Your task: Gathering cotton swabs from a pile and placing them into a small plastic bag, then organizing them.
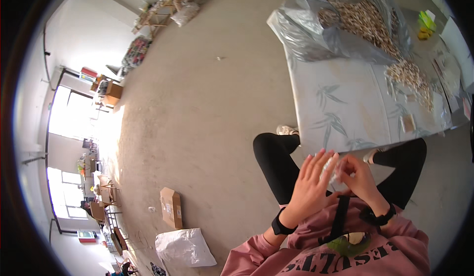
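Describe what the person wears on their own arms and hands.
Both hands are bare, with no gloves. The left hand has a black band on its wrist, and the right hand has a black watch-like band. Pink sweatshirt sleeves are pushed back, leaving the forearms uncovered.

head-worn fisheye, looking down, probably near hands

The left hand and right hand are meeting over the lap, just before the grey leaf-patterned table; between them a small clear plastic packet is sitting. On the table's far end a large crinkled silver plastic bag is lying, with a heap of small tan pieces spilling to its right; on the floor to the left a flat brown cardboard box is lying behind a white plastic bag.
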{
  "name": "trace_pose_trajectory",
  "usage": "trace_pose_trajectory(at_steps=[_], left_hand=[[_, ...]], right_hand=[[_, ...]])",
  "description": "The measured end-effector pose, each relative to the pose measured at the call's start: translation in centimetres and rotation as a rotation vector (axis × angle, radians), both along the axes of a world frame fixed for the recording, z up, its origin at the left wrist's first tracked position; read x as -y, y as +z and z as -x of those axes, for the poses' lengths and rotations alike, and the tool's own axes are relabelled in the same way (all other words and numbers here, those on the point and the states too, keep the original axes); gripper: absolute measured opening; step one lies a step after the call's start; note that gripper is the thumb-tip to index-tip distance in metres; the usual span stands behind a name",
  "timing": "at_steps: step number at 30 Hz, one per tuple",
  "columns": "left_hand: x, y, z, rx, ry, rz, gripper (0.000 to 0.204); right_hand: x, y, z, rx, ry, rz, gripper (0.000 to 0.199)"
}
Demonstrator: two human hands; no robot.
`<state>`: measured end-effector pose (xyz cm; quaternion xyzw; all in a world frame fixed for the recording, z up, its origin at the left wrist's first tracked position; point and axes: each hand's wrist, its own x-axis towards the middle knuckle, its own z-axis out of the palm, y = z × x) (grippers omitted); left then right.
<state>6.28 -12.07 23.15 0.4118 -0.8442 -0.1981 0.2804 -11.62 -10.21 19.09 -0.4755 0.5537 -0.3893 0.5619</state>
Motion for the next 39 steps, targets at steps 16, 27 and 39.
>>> trace_pose_trajectory(at_steps=[16,27,39], left_hand=[[4.3,-5.9,-2.9,0.096,0.134,-0.184,0.036],[5.4,-10.3,-7.1,0.306,0.396,-0.411,0.034],[4.6,-11.2,-7.1,0.260,0.453,-0.436,0.034]], right_hand=[[1.0,-1.4,2.1,-0.233,0.043,0.227,0.024],[6.1,-8.7,24.4,-0.865,-0.607,0.444,0.015],[7.6,-12.5,28.7,-1.239,-0.449,0.508,0.012]])
